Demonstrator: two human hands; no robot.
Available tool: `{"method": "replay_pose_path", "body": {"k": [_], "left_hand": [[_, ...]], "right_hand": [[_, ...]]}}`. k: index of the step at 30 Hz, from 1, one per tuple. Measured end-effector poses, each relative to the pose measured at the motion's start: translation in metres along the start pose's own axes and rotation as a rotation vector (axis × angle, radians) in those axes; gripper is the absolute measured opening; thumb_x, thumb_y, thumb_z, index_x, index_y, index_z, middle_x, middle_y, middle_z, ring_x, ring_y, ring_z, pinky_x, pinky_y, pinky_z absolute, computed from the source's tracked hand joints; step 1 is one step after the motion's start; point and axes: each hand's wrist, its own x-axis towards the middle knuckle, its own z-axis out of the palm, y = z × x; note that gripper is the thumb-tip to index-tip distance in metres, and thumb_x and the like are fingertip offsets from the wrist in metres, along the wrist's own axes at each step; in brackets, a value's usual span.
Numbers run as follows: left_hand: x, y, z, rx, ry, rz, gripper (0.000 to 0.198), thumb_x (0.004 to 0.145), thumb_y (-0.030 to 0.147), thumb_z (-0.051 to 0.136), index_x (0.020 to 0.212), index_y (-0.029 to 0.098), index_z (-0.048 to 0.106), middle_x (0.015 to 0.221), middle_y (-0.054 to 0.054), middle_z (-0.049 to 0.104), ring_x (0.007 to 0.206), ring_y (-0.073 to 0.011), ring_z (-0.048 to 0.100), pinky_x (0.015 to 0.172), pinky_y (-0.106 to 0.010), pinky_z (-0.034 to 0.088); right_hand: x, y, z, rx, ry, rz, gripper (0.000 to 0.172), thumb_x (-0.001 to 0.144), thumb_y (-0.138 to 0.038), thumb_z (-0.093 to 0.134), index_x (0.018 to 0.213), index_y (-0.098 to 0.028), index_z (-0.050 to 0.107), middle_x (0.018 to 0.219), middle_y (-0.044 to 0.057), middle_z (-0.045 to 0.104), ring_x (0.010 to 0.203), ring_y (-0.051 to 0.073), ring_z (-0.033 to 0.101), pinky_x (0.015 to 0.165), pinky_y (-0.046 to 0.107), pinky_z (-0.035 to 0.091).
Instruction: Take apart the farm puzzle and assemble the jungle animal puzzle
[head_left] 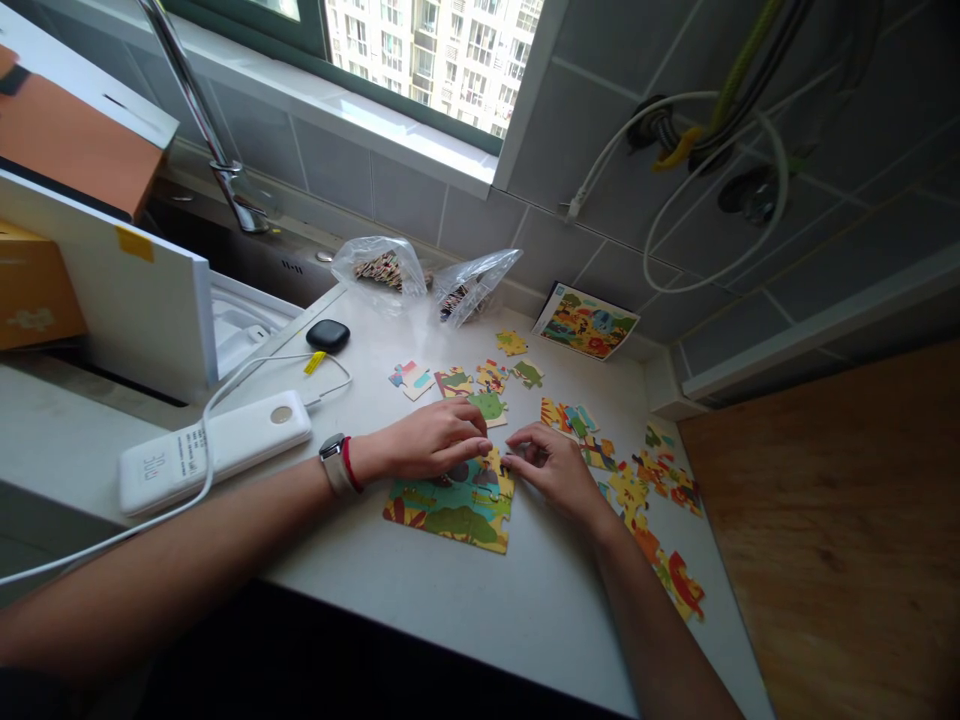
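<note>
pwr bank point(259, 438) on surface point(559, 610) | L hand point(439, 438) over joined puzzle point(459, 518), fingers bent, close tog., can't tell grip | puzzle flat on surface | R hand point(551, 468) at its R edge, thumb/index nearly meeting, pinch unclear | more pcs point(628, 490) to R

We cannot read a single word for certain. On the white power bank point(251, 442), well to the left of the left grip point(435, 440), we see large grey characters point(154, 466) at the far end and short lines of small print point(186, 453) next to them, all too blurred for us to spell out. Further left of that grip, the orange box point(34, 270) carries a pale sign point(30, 318) shaped like a jigsaw piece. Beyond the right grip point(553, 468), the picture card point(589, 322) has a corner mark point(560, 291) too tiny for us to read.
</note>
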Motion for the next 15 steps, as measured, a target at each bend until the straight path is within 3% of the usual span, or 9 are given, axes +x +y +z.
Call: {"method": "replay_pose_path", "body": {"k": [15], "left_hand": [[0.0002,-0.0016,0.0024,0.010,0.000,-0.007,0.053,0.112,0.039,0.036,0.089,0.017,0.078,0.107,-0.011,0.071,0.096,-0.0212,0.063,0.097,-0.037,0.045]], "right_hand": [[-0.0029,-0.0024,0.0059,-0.048,-0.057,-0.044,0.017,0.086,-0.037,0.080,0.096,-0.023,0.077,0.093,0.003,0.066,0.067,0.014,0.057,0.068,0.029,0.050]]}}
